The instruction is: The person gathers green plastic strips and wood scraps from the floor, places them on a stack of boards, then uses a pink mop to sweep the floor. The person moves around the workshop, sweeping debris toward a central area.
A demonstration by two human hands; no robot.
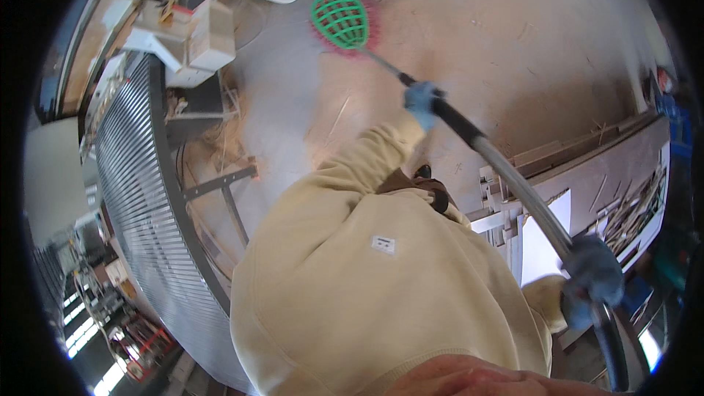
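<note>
A long-handled broom slants across the view, with a green lattice head [340,19] and red bristles low on the floor at the far middle. Its metal handle [522,189] runs back toward me on the right. My left hand [420,103], in a blue-grey glove, is wrapped round the lower handle, just beside a black sleeve [456,123] on it. Higher up, at the right, my right hand [594,271] in a dark grey-blue glove closes round the handle near its black curved end [612,348].
A ribbed metal machine bed [158,198] stands along the left, with a metal bracket [220,183] jutting out. White box-shaped housings [211,34] sit beyond it. At the right is a bin-like stack of boards [587,161] with wood scraps [631,213]. Debris lies on the dusty floor [440,22].
</note>
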